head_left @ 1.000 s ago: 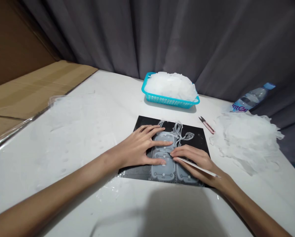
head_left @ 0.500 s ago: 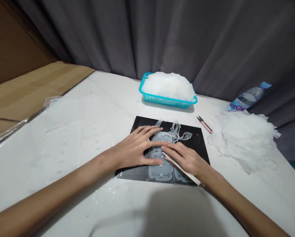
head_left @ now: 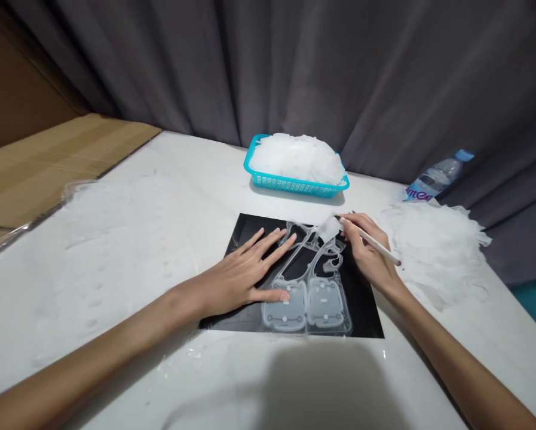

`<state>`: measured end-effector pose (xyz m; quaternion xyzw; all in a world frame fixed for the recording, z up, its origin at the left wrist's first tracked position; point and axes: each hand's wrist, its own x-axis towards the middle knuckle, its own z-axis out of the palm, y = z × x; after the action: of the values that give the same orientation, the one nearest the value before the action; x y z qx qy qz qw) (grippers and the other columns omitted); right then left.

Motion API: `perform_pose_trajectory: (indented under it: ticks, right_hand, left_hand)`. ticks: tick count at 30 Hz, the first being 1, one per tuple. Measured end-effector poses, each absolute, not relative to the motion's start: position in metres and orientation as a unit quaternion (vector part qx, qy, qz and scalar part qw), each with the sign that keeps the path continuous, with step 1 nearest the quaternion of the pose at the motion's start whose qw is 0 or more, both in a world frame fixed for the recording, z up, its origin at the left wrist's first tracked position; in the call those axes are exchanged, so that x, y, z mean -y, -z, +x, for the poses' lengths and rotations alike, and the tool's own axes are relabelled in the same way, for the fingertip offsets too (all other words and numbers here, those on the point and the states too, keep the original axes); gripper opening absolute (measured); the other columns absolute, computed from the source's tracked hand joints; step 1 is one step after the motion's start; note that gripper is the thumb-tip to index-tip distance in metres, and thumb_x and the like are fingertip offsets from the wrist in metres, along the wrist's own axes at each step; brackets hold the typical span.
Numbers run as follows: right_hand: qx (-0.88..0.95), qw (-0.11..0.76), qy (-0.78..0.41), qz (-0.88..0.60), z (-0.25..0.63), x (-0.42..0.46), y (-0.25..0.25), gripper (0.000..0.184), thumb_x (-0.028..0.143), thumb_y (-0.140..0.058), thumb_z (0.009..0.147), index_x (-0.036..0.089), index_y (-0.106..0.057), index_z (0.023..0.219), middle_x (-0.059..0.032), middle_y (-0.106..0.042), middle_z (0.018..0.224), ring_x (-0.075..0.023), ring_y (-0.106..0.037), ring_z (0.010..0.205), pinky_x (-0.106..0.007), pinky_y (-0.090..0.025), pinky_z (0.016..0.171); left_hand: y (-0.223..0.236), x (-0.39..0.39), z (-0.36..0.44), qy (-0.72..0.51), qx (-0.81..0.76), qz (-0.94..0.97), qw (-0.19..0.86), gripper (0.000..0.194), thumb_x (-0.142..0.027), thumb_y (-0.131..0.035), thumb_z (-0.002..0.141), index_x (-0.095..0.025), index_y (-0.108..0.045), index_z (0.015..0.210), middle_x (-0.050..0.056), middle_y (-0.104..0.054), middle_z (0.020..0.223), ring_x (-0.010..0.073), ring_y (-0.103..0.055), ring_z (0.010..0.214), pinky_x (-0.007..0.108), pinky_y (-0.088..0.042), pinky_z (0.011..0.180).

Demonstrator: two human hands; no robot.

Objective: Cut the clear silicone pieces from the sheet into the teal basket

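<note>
A translucent silicone-like sheet (head_left: 284, 307) with rounded panels and thin, cut-looking strips lies on a black mat (head_left: 366, 316). My left hand (head_left: 245, 272) rests flat on it, fingers spread, the thumb on the lower left panel. At the mat's upper right, my right hand (head_left: 368, 248) is closed around a slim white pen-shaped tool (head_left: 375, 245) with a reddish rear end. By the tool's dark tip is a loose-looking translucent piece (head_left: 329, 228), raised and tilted over the strips. Whether fingers or tip carry that piece, I cannot tell.
Behind the mat stands a turquoise basket (head_left: 294, 184) heaped with white translucent pieces. To the right are a pile of translucent scraps (head_left: 433, 251) and a leaning plastic bottle (head_left: 438, 176). Clear plastic sheeting (head_left: 115, 251) covers the left, beside cardboard (head_left: 70, 149).
My right hand has moved from the sheet's middle to the mat's upper right with the tool. A panel-like piece has come away from the upper left of the sheet. My left hand stays flat.
</note>
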<state>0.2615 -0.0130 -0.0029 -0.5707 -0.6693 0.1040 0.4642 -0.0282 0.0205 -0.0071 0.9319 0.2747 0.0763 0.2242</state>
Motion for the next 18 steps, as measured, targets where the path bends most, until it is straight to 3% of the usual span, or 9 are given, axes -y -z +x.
perform_pose_trajectory:
  ticks: [3, 5, 7, 9, 12, 16, 18]
  right_hand:
    - [0.679, 0.456, -0.132, -0.56, 0.259, 0.024, -0.007, 0.018, 0.029, -0.057, 0.106, 0.022, -0.074, 0.108, -0.0061, -0.074, 0.107, -0.0215, -0.07, 0.1, -0.037, -0.055, 0.092]
    - [0.695, 0.453, -0.151, -0.538, 0.246, 0.04, -0.013, 0.018, 0.026, -0.057, 0.106, 0.023, -0.074, 0.113, -0.0057, -0.073, 0.11, -0.0209, -0.069, 0.105, -0.036, -0.054, 0.095]
    - [0.703, 0.456, -0.174, -0.516, 0.23, 0.058, -0.016, 0.022, 0.023, -0.057, 0.105, 0.024, -0.073, 0.121, -0.0062, -0.07, 0.111, -0.0199, -0.068, 0.105, -0.035, -0.054, 0.093]
    - [0.712, 0.455, -0.208, -0.492, 0.214, 0.073, -0.014, 0.026, 0.02, -0.057, 0.104, 0.024, -0.072, 0.125, -0.0065, -0.068, 0.109, -0.019, -0.066, 0.102, -0.034, -0.054, 0.091]
    - [0.714, 0.441, -0.3, -0.453, 0.197, 0.085, -0.005, 0.027, 0.019, -0.057, 0.104, 0.023, -0.072, 0.126, -0.0055, -0.066, 0.107, -0.0173, -0.065, 0.099, -0.032, -0.053, 0.089]
    - [0.713, 0.404, -0.398, -0.413, 0.193, 0.09, 0.0, 0.032, 0.022, -0.058, 0.104, 0.028, -0.069, 0.134, -0.0047, -0.065, 0.113, -0.0167, -0.064, 0.102, -0.032, -0.054, 0.093]
    - [0.736, 0.374, -0.402, -0.396, 0.201, 0.089, -0.007, 0.036, 0.023, -0.057, 0.105, 0.03, -0.065, 0.139, -0.0052, -0.065, 0.118, -0.0191, -0.062, 0.11, -0.036, -0.052, 0.099]
  left_hand:
    - [-0.001, -0.014, -0.023, -0.147, -0.295, 0.913, 0.239, 0.077, -0.068, -0.061, 0.097, -0.023, -0.043, 0.157, 0.016, -0.045, 0.161, 0.0374, -0.045, 0.145, 0.049, -0.04, 0.116]
    - [-0.008, -0.006, -0.017, -0.197, -0.334, 0.876, 0.288, 0.046, -0.061, -0.056, 0.102, -0.02, -0.062, 0.122, 0.009, -0.066, 0.122, 0.0277, -0.063, 0.111, 0.039, -0.05, 0.095]
    - [-0.013, 0.002, -0.009, -0.234, -0.383, 0.816, 0.365, 0.045, -0.057, -0.042, 0.109, -0.02, -0.059, 0.09, 0.001, -0.063, 0.085, 0.0192, -0.061, 0.08, 0.031, -0.048, 0.075]
    - [-0.016, 0.009, -0.003, -0.249, -0.421, 0.749, 0.448, 0.058, -0.059, -0.03, 0.111, -0.02, -0.052, 0.075, -0.002, -0.055, 0.069, 0.0154, -0.054, 0.064, 0.028, -0.044, 0.065]
    - [-0.018, 0.013, 0.0, -0.208, -0.452, 0.686, 0.53, 0.065, -0.068, -0.03, 0.107, -0.02, -0.055, 0.071, -0.002, -0.056, 0.062, 0.0151, -0.054, 0.056, 0.028, -0.043, 0.058]
    - [-0.016, 0.006, -0.006, -0.161, -0.424, 0.695, 0.557, 0.051, -0.064, -0.051, 0.102, -0.019, -0.06, 0.08, -0.004, -0.058, 0.07, 0.0141, -0.055, 0.06, 0.026, -0.043, 0.06]
    - [-0.015, 0.0, -0.01, -0.167, -0.395, 0.708, 0.561, 0.046, -0.059, -0.053, 0.103, -0.019, -0.061, 0.083, -0.003, -0.058, 0.078, 0.0146, -0.055, 0.069, 0.025, -0.043, 0.064]
